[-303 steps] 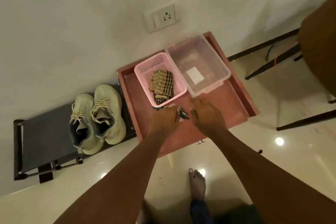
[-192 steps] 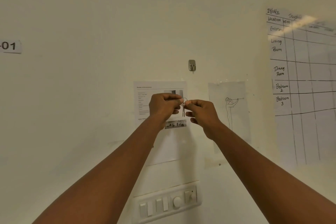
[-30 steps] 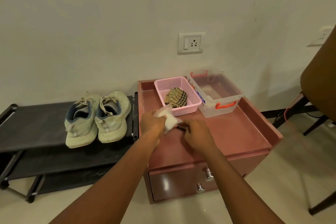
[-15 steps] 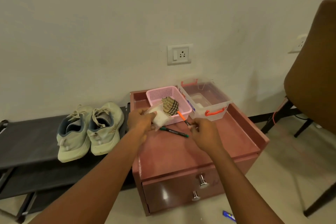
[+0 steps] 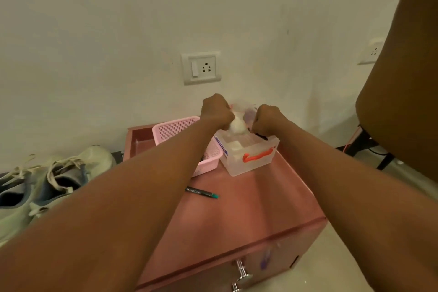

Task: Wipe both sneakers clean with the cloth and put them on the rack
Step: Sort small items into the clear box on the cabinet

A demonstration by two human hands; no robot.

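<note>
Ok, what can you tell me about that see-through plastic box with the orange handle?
The see-through plastic box is rectangular and lidless, with an orange handle on its near side and a blue-and-white label on its left end. It stands upright on the reddish-pink cabinet top, right beside the pink mesh basket. Something white lies inside. Above its open top the left hand grips a white wad and the right hand pinches a dark thing.

Red tabletop (image 5: 248, 208), raised rim at back and sides. Pink basket (image 5: 175, 125) at rear left, touching clear box (image 5: 251, 161) on its right; the box has an orange handle (image 5: 258, 155). Pen (image 5: 201, 193) lies flat, in front of both. Knobs (image 5: 241, 277) on the drawer front. Socket (image 5: 201, 68) on the wall above. Brown chair (image 5: 403, 78) at right.
</note>
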